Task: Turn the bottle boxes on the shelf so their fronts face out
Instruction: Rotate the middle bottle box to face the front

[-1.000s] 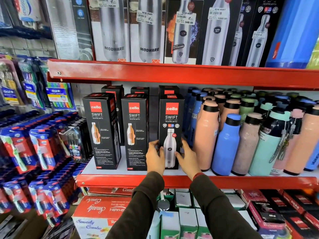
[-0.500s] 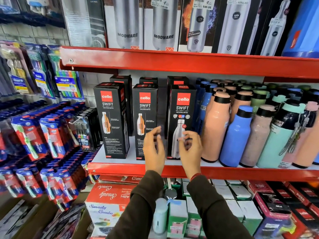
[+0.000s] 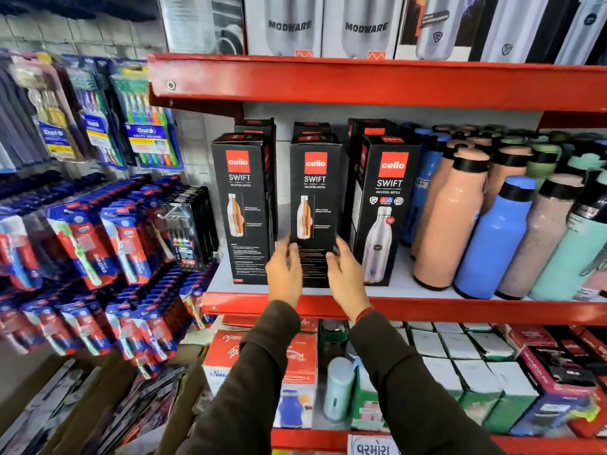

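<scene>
Three black Cello Swift boxes stand in a row on the red shelf (image 3: 427, 308). The right box (image 3: 382, 205) shows a large steel bottle on its face. The left box (image 3: 244, 205) and the middle box (image 3: 313, 198) show a small cutaway bottle with text. My left hand (image 3: 285, 274) holds the lower left edge of the middle box, and my right hand (image 3: 345, 277) holds its lower right edge. More black boxes stand behind the front row, mostly hidden.
Loose bottles in peach (image 3: 450, 218), blue (image 3: 492, 238) and mint fill the shelf to the right. Toothbrush packs (image 3: 98, 244) hang on the left. The upper red shelf (image 3: 361, 80) carries Modware boxes. Boxed goods (image 3: 460, 372) sit on the shelf below.
Both hands left the right box and moved left onto the middle box. The camera shifted closer and to the left.
</scene>
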A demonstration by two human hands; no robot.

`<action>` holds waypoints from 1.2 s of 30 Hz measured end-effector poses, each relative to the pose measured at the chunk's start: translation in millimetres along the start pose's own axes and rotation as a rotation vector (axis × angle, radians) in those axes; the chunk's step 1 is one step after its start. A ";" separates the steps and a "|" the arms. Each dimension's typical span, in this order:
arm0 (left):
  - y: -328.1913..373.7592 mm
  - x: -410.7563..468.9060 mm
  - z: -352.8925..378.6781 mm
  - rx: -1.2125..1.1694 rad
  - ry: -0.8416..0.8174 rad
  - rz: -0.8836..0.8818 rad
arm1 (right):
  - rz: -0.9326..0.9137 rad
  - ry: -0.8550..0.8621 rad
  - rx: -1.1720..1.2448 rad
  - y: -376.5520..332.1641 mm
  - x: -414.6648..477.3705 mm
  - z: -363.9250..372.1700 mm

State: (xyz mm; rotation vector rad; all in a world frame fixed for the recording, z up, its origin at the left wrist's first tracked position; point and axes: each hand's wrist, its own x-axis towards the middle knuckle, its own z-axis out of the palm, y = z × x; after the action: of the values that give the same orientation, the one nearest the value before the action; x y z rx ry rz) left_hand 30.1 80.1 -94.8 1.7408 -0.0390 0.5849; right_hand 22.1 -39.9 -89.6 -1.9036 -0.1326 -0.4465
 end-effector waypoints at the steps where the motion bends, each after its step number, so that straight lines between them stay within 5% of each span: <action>1: -2.7 1.8 -1.3 0.007 -0.010 -0.007 | 0.008 0.003 0.009 0.7 -1.0 2.5; 17: 3.2 -10.3 -14.3 -0.365 0.036 0.030 | -0.049 0.087 -0.019 -9.8 1.2 1.0; 24: 5.3 1.8 -13.7 -0.148 0.012 0.150 | -0.078 0.093 0.012 -17.9 1.5 -2.3; 36: -15.8 13.0 -18.4 -0.140 -0.127 -0.006 | -0.105 -0.085 -0.088 -11.0 3.8 -7.1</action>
State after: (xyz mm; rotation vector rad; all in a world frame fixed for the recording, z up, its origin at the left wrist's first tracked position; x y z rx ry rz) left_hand 40.0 104.9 -101.4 1.6392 -0.1605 0.4555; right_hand 20.6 -42.8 -76.3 -2.0099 -0.2735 -0.4481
